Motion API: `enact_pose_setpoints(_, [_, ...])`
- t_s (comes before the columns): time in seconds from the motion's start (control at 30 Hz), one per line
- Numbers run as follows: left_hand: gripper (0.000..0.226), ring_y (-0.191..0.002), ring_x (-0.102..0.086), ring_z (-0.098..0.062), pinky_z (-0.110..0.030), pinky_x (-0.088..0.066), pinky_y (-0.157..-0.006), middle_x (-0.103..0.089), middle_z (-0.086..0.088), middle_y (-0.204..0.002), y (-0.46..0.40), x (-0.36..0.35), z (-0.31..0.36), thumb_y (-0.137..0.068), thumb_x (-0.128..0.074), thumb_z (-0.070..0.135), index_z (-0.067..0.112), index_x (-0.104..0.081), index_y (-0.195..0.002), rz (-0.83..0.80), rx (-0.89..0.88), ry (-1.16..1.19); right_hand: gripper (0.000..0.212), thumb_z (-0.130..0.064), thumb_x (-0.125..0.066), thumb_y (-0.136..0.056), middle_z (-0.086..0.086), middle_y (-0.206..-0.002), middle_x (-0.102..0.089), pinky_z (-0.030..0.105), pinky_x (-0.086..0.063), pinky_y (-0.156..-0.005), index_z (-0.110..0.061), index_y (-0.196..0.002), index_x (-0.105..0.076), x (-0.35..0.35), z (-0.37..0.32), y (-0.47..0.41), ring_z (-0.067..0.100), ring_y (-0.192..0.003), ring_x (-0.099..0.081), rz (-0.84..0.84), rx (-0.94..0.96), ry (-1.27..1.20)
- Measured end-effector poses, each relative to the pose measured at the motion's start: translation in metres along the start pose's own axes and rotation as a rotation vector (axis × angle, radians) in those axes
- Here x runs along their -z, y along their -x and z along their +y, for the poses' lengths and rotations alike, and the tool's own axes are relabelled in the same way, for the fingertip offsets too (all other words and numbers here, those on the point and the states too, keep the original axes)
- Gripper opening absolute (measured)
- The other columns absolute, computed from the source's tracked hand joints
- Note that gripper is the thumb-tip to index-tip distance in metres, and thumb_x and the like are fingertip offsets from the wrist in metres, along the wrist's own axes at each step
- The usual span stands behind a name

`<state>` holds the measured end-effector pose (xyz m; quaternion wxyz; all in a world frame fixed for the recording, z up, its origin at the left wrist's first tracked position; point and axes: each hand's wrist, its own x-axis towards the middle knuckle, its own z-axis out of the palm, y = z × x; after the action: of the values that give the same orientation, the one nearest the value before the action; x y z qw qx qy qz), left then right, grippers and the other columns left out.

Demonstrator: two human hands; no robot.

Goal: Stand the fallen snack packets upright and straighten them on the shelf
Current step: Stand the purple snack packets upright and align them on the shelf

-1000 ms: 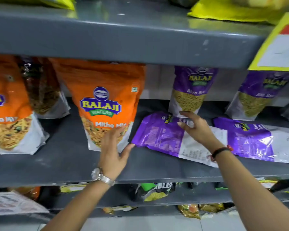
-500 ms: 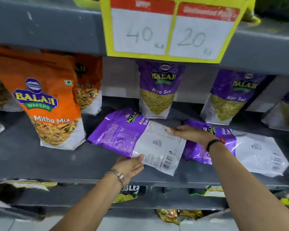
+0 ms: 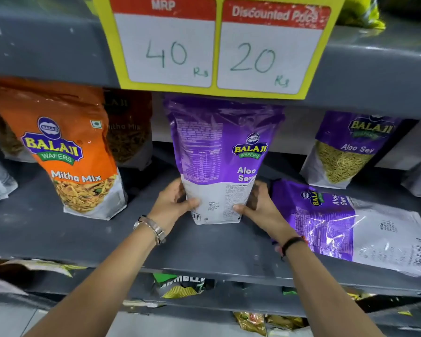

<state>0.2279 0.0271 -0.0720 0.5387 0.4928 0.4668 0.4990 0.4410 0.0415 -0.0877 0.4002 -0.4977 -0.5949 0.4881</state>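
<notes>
Purple Aloo Sev packet [image 3: 223, 161] stands upright mid-shelf [image 3: 58, 229], back panel facing out, clamped at its base between both hands: left hand [image 3: 171, 203] on its left edge, right hand [image 3: 259, 206] on its right. Just right, another purple packet [image 3: 350, 224] lies flat. Left, an orange Mitha Mix packet [image 3: 71, 152] stands upright.
</notes>
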Motion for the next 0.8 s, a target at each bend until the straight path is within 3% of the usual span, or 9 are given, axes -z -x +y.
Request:
enact_pose_setpoints(0.13, [0.079, -0.105, -0.050, -0.005, -0.020, -0.041, -0.087, -0.052, 0.009, -0.115, -0.013, -0.003, -0.019, -0.060, -0.077, 0.002, 0.021, -0.035, -0.124, -0.005, -0.008, -0.233, 0.063, 0.003, -0.066, -0.076, 0.007, -0.124, -0.054, 0.030, -0.047, -0.098, -0.007, -0.126, -0.030, -0.010, 0.004, 0.006, 0.016, -0.114, -0.054, 0.034, 0.005, 0.023])
enact_pose_setpoints(0.2, [0.087, -0.117, -0.046, -0.015, -0.028, -0.040, -0.096, -0.050, 0.002, -0.126, -0.022, -0.002, -0.021, -0.059, -0.079, 0.004, 0.018, -0.030, -0.129, 0.027, -0.016, -0.283, 0.052, -0.007, -0.070, -0.075, -0.005, -0.113, -0.060, 0.017, -0.049, -0.088, -0.018, -0.116, -0.040, -0.013, 0.006, 0.020, -0.001, -0.103, -0.059, 0.068, 0.020, 0.068])
enact_pose_setpoints(0.27, [0.094, -0.132, -0.032, -0.021, -0.039, -0.029, -0.111, -0.033, -0.008, -0.145, -0.028, 0.006, -0.025, -0.064, -0.075, 0.003, 0.014, -0.017, -0.137, 0.098, -0.009, -0.328, 0.025, -0.028, -0.068, -0.078, -0.014, -0.090, -0.067, 0.010, -0.049, -0.070, -0.030, -0.096, -0.051, -0.015, 0.010, 0.041, -0.008, -0.085, -0.063, 0.124, 0.058, 0.141])
enact_pose_setpoints(0.3, [0.092, -0.136, -0.025, -0.022, -0.041, -0.023, -0.114, -0.024, -0.010, -0.149, -0.029, 0.010, -0.025, -0.069, -0.071, 0.004, 0.013, -0.012, -0.139, 0.142, 0.001, -0.368, 0.014, -0.040, -0.063, -0.079, -0.012, -0.081, -0.070, 0.016, -0.051, -0.067, -0.032, -0.087, -0.055, -0.016, 0.010, 0.052, -0.003, -0.079, -0.065, 0.159, 0.076, 0.167])
enact_pose_setpoints(0.37, [0.080, -0.138, -0.021, -0.023, -0.041, -0.020, -0.115, -0.019, -0.010, -0.150, -0.024, 0.013, -0.026, -0.078, -0.063, 0.006, 0.012, -0.012, -0.138, 0.178, -0.007, -0.358, 0.024, -0.053, -0.048, -0.081, -0.002, -0.076, -0.071, 0.033, -0.054, -0.069, -0.032, -0.079, -0.059, -0.015, 0.012, 0.062, 0.013, -0.078, -0.067, 0.277, 0.089, 0.176])
enact_pose_setpoints(0.47, [0.067, -0.135, -0.027, -0.022, -0.036, -0.024, -0.112, -0.026, -0.005, -0.144, -0.003, 0.005, -0.027, -0.081, -0.059, 0.019, 0.013, -0.020, -0.135, 0.147, -0.070, -0.184, 0.029, -0.048, -0.035, -0.089, 0.006, -0.096, -0.068, 0.033, -0.053, -0.076, -0.032, -0.084, -0.059, -0.015, -0.001, 0.039, 0.022, -0.093, -0.065, 0.383, 0.040, 0.011])
enact_pose_setpoints(0.6, [0.099, -0.121, -0.042, -0.005, -0.017, -0.036, -0.101, -0.041, 0.008, -0.129, 0.019, -0.019, -0.028, -0.043, -0.074, 0.047, 0.023, -0.027, -0.127, -0.009, -0.166, -0.238, 0.066, -0.059, -0.024, -0.079, 0.002, -0.144, -0.041, 0.042, -0.024, -0.116, -0.023, -0.131, -0.041, -0.021, -0.019, -0.004, 0.014, -0.134, -0.035, 0.172, -0.073, -0.150])
enact_pose_setpoints(0.7, [0.089, -0.112, -0.048, -0.006, -0.016, -0.039, -0.093, -0.047, 0.010, -0.118, 0.012, -0.025, -0.028, -0.047, -0.073, 0.042, 0.024, -0.032, -0.124, 0.019, -0.175, -0.307, 0.054, -0.050, -0.021, -0.089, -0.003, -0.145, -0.040, 0.036, -0.016, -0.119, -0.025, -0.135, -0.037, -0.036, -0.019, -0.005, 0.005, -0.134, -0.032, 0.096, -0.027, -0.071])
enact_pose_setpoints(0.8, [0.073, -0.116, -0.050, -0.017, -0.015, -0.039, -0.096, -0.053, -0.001, -0.121, -0.004, 0.001, -0.029, -0.063, -0.074, 0.017, 0.012, -0.036, -0.125, -0.028, -0.130, -0.313, 0.045, -0.040, -0.032, -0.091, -0.002, -0.136, -0.050, 0.014, -0.033, -0.106, -0.021, -0.129, -0.044, -0.044, -0.008, 0.018, -0.008, -0.120, -0.043, 0.195, 0.058, -0.085])
